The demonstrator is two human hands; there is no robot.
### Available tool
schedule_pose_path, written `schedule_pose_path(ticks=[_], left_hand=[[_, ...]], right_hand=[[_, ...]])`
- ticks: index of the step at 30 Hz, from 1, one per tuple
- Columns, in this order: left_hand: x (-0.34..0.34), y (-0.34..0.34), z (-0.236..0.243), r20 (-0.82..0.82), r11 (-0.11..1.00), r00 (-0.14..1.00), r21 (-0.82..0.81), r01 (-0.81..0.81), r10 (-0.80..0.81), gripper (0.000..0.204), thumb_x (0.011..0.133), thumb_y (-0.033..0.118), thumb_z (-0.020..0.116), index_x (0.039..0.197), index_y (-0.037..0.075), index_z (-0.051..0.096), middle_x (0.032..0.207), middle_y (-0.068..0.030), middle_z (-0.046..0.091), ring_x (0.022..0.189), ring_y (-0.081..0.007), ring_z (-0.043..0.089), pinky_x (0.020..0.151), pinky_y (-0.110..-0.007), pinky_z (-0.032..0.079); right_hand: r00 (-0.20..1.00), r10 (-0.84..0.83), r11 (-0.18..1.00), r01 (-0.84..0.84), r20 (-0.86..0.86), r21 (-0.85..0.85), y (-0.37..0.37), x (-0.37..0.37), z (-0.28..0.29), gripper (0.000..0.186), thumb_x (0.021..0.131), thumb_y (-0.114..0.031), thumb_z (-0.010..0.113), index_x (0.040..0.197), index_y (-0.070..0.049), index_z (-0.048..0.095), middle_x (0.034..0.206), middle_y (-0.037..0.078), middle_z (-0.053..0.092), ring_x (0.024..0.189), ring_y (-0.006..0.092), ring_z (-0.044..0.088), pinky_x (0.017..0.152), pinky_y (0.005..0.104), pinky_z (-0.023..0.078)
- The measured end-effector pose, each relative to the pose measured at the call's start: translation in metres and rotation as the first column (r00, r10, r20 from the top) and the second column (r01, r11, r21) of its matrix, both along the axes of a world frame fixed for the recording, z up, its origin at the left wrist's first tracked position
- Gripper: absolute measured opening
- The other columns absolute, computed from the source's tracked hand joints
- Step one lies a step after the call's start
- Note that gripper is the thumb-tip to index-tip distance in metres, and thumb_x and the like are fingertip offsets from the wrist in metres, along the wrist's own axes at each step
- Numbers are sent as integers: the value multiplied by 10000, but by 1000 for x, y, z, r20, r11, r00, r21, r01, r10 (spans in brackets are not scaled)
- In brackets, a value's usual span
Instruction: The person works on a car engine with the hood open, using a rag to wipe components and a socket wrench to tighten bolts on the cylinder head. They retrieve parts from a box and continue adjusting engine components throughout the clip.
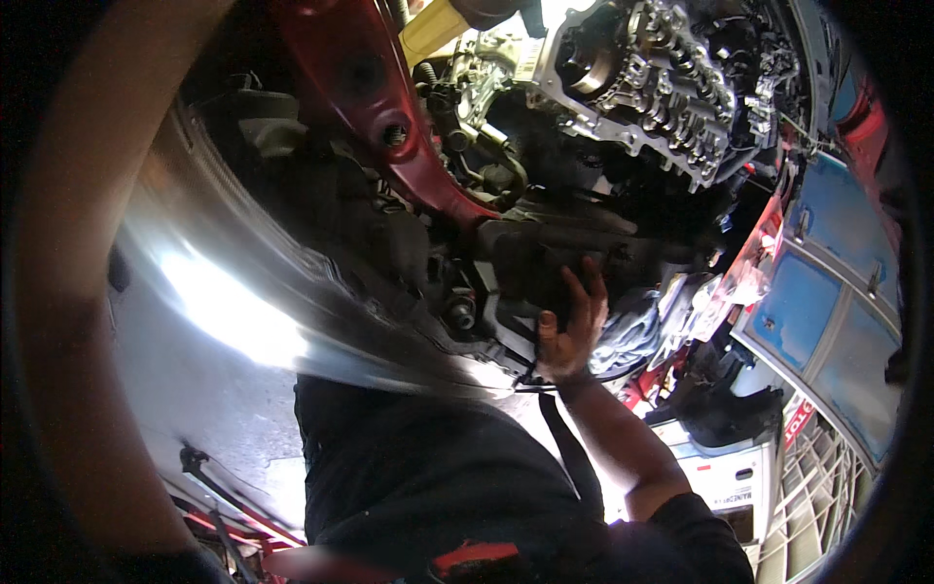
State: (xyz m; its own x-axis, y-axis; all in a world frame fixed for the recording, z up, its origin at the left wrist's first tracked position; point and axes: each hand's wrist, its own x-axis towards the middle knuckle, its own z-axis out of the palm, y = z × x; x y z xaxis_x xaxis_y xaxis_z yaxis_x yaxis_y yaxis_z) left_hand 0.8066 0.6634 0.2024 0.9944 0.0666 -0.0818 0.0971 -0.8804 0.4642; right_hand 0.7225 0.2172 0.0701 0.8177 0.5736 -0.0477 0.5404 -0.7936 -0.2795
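My right hand [574, 326] rests against a dark plastic part [520, 253] at the front of an open engine bay, fingers apart and holding nothing visible. Just left of it sits a small cylindrical fitting [462, 310]. My left forearm runs up the left edge; its hand is out of view. Above my right hand, a red painted metal support [360, 97] crosses down to the plastic. At upper right is an engine [647, 92] with exposed valve-train parts. A yellow object [428, 29] lies at the top. The silver bumper [229, 253] curves down the left, against my dark-clothed body.
At right stand a blue panelled door [793, 307], a white panel [739, 477] with dark pieces [725, 414] on it, and a wire rack [817, 487]. Red bars [253, 516] and a dark pole [209, 472] are at lower left on the grey floor [199, 399].
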Motion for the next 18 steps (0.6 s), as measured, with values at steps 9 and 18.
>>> schedule_pose_path(ticks=[9, 18], left_hand=[[-22, -13, 11, -13, 985, 985, 9, -172, 172, 233, 889, 160, 587, 1049, 32, 699, 965, -157, 714, 882, -259, 697, 828, -373, 538], [-5, -10, -2, -79, 971, 969, -11, -237, 236, 249, 910, 179, 562, 1057, 27, 692, 955, -154, 712, 879, -254, 697, 826, -373, 539]], right_hand=[[991, 119, 993, -120, -64, -7, -8, 7, 1, 580, 896, -419, 555, 1403, -149, 470, 1530, 223, 294, 1375, 416, 318, 1059, 548, 283], [975, 199, 978, -204, -96, -50, -10, 7, 2, 459, 871, -307, 534, 1279, -99, 555, 1507, 242, 350, 1376, 438, 328, 1079, 553, 267]])
